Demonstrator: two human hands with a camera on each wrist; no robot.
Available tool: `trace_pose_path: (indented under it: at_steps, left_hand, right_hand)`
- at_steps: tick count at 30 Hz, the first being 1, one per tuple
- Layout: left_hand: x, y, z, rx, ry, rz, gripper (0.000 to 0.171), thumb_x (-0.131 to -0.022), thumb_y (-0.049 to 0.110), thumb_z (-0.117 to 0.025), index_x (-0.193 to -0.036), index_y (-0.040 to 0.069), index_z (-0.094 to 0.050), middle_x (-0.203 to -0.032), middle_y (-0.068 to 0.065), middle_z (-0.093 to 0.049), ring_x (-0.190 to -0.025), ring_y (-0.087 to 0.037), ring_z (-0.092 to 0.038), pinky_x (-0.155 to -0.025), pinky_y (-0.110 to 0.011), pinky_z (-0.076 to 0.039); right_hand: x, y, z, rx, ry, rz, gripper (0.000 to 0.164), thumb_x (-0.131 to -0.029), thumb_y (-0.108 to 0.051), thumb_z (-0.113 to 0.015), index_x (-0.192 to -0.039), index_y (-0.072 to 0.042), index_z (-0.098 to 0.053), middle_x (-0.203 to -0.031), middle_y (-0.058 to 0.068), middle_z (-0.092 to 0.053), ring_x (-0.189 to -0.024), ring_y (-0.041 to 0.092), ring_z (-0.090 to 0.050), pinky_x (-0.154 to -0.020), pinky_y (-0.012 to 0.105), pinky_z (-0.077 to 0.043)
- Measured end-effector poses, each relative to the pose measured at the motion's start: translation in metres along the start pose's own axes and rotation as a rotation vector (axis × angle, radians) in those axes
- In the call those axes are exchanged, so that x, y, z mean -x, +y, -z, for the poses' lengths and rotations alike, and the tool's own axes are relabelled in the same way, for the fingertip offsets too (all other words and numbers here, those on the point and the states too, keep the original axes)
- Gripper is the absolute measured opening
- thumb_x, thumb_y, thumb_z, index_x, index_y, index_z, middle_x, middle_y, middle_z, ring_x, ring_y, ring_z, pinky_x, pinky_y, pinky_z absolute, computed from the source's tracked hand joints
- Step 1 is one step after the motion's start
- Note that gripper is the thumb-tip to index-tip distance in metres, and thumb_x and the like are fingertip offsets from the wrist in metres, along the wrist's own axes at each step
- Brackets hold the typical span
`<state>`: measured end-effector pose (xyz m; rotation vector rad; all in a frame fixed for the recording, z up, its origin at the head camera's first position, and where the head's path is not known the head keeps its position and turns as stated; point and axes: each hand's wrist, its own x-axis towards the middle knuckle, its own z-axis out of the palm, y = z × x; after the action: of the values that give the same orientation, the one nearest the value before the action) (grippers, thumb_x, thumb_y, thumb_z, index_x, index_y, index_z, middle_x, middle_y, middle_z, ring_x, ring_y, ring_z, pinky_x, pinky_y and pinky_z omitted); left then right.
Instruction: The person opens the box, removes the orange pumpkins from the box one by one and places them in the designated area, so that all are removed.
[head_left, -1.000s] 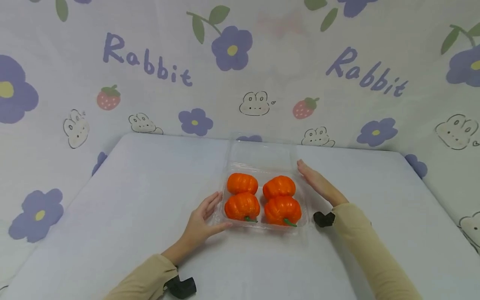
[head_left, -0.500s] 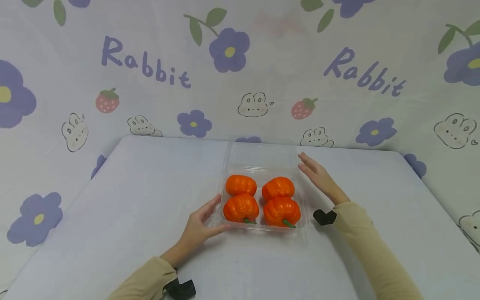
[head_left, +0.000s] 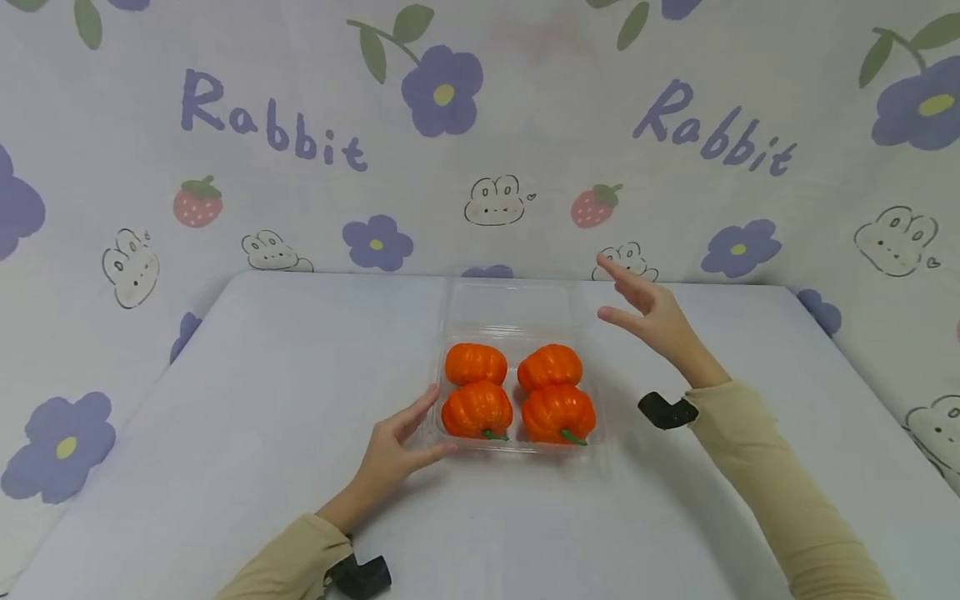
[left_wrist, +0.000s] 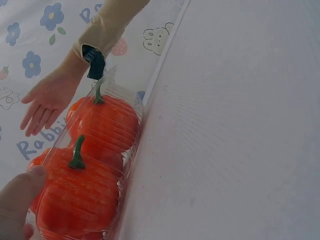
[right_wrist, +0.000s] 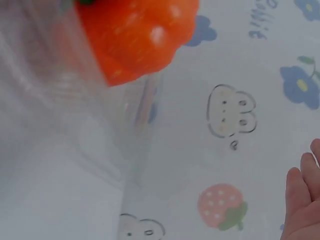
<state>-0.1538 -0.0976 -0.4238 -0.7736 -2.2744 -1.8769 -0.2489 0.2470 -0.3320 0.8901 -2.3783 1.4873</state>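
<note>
A clear plastic clamshell box [head_left: 513, 447] lies on the table with its lid [head_left: 512, 302] folded back behind it. Several small orange pumpkins sit inside in two columns; the front left pumpkin [head_left: 477, 410] and the front right pumpkin [head_left: 558, 412] show green stems. My left hand [head_left: 390, 454] rests at the box's front left corner, thumb along the front rim and fingers against the left side; its thumb [left_wrist: 31, 182] overlaps the box edge in the left wrist view. My right hand [head_left: 652, 317] is raised right of the lid, fingers spread, holding nothing.
The white table [head_left: 300, 350] runs back to a hanging cloth [head_left: 555, 108] printed with rabbits, flowers and strawberries. A dark wrist-worn device [head_left: 667, 411] sits at my right cuff, another dark wrist device [head_left: 360, 577] at the left.
My right hand has risen away from the box's right side, up and to the right, and its fingers have spread. The left hand has stayed at the box's corner.
</note>
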Motion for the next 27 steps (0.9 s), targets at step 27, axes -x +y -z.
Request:
trace_pose_path:
  at_steps: [27]
  left_hand:
    - [-0.001,-0.001,0.002,-0.032,0.039,-0.017,0.064,-0.066,-0.005,-0.075,-0.122,-0.012,-0.044,-0.126,-0.026,-0.044,-0.118,-0.033,-0.04,-0.096,-0.039,-0.032]
  right_hand:
    - [0.058,-0.009,-0.044,-0.37,-0.13,0.135,0.061,-0.084,0.0,-0.061,-0.133,0.012,-0.028,-0.141,0.014,-0.028,-0.13,0.025,-0.023,-0.102,0.031,-0.023]
